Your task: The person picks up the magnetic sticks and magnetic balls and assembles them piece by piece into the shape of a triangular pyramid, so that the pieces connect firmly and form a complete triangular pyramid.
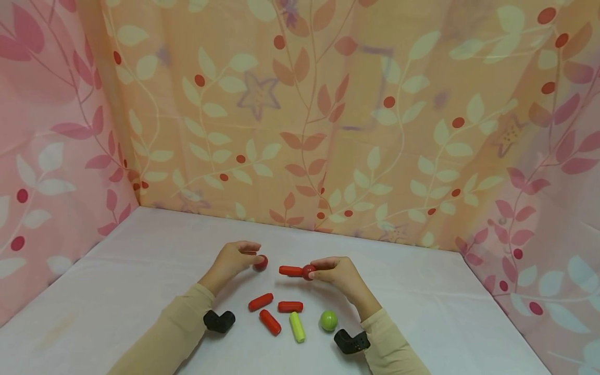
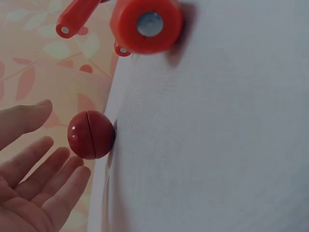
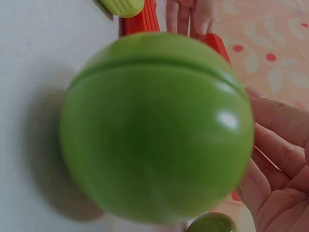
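My left hand point(image 1: 233, 264) is beside a red ball point(image 1: 261, 263) that rests on the cloth. In the left wrist view its fingers point(image 2: 36, 179) are spread loosely, and a small gap separates them from that ball point(image 2: 91, 135). My right hand point(image 1: 344, 277) pinches a second red ball point(image 1: 308, 272) between thumb and fingers. A red rod point(image 1: 290, 271) is joined to this ball and points left, raised off the table. A large green ball point(image 3: 157, 135) hides part of the right hand and what it holds in the right wrist view.
Nearer my body lie several red rods point(image 1: 270, 322), a yellow-green rod point(image 1: 297, 327) and a green ball point(image 1: 328, 321) on the white cloth point(image 1: 140, 250). Rod ends show metal discs point(image 2: 150, 24). Patterned curtains point(image 1: 300, 104) enclose the table's back and sides.
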`<state>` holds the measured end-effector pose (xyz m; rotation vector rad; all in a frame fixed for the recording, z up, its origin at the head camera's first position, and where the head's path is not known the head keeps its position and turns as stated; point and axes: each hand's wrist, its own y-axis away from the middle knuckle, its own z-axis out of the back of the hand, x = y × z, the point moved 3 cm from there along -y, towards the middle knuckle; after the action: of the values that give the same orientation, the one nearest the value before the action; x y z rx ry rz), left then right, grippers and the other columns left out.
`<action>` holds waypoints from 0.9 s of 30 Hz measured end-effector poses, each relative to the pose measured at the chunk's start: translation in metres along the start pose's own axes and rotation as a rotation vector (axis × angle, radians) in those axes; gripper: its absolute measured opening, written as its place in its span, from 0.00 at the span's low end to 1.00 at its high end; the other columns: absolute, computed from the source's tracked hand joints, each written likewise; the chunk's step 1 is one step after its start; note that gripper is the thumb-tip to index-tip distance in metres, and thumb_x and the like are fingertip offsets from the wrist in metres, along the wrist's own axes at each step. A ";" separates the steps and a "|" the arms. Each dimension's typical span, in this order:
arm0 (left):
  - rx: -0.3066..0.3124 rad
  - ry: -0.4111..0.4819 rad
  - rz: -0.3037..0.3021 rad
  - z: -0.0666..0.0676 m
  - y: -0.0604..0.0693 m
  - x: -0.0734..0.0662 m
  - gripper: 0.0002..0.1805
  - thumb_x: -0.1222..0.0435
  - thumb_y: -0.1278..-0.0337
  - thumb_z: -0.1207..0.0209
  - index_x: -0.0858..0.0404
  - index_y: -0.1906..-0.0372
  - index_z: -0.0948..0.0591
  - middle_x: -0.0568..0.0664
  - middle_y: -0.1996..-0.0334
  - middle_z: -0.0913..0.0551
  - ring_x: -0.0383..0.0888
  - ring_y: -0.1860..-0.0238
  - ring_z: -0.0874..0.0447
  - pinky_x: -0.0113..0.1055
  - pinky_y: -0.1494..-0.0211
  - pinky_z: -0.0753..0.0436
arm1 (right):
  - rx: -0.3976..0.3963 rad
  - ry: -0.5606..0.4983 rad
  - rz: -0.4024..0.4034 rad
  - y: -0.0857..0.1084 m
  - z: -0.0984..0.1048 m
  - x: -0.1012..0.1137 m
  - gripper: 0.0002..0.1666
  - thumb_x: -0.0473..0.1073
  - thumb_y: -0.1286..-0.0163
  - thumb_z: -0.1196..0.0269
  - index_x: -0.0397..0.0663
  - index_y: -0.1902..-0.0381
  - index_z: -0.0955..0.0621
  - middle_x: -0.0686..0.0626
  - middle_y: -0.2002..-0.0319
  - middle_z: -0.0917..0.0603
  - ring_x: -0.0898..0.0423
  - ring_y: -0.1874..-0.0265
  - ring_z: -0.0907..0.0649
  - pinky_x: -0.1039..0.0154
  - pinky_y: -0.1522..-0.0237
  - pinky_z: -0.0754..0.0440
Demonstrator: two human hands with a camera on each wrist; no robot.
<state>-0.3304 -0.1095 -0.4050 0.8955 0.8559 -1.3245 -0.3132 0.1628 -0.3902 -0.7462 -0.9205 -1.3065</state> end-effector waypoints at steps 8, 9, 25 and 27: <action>0.039 0.019 0.031 -0.004 -0.003 0.003 0.23 0.62 0.43 0.31 0.65 0.43 0.18 0.58 0.48 0.14 0.50 0.50 0.17 0.42 0.44 0.17 | 0.001 0.002 -0.004 -0.001 0.001 -0.002 0.18 0.43 0.43 0.25 0.45 0.53 0.12 0.46 0.54 0.11 0.56 0.53 0.17 0.63 0.52 0.16; 0.042 0.017 0.038 -0.004 -0.003 0.003 0.23 0.62 0.43 0.31 0.65 0.43 0.18 0.58 0.48 0.15 0.49 0.51 0.18 0.42 0.44 0.17 | 0.001 0.000 -0.005 -0.002 0.001 -0.002 0.18 0.43 0.43 0.25 0.45 0.53 0.12 0.46 0.53 0.11 0.56 0.53 0.18 0.63 0.52 0.16; 0.044 -0.077 0.033 -0.007 -0.002 0.006 0.17 0.66 0.45 0.31 0.64 0.49 0.15 0.58 0.50 0.15 0.52 0.49 0.20 0.41 0.46 0.17 | 0.001 -0.001 -0.002 -0.002 -0.001 -0.002 0.18 0.42 0.43 0.25 0.45 0.54 0.12 0.46 0.54 0.11 0.55 0.54 0.17 0.62 0.53 0.16; 0.047 -0.083 0.042 -0.008 -0.001 0.006 0.16 0.66 0.46 0.30 0.63 0.51 0.14 0.57 0.52 0.15 0.52 0.50 0.21 0.41 0.48 0.16 | 0.002 0.000 -0.005 -0.002 -0.001 -0.002 0.18 0.42 0.43 0.25 0.45 0.54 0.12 0.46 0.54 0.11 0.56 0.54 0.17 0.62 0.54 0.16</action>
<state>-0.3310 -0.1050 -0.4133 0.8846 0.7401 -1.3404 -0.3153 0.1625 -0.3929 -0.7429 -0.9240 -1.3099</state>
